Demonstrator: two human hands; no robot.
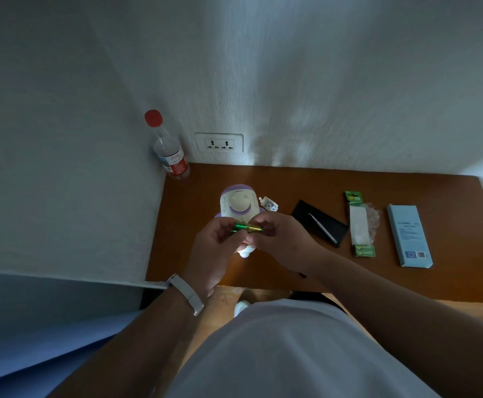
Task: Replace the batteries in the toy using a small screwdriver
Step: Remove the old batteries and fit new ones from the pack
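While both hands' fingers (236, 234) pinch green batteries (247, 227) just above the toy (238, 203), its cover (268, 203) lies off — fitting and screwing remain.

Yellow "GP" logo on the green cardboard header of the opened battery blister pack (352, 197), "GP" again on its green bottom strip, print on the pale blue flat box (409, 235) and red-labelled clear plastic bottle (169, 152) too small to read

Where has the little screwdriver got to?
The screwdriver lies on the black case on the desk, right of the toy and left of the battery pack.
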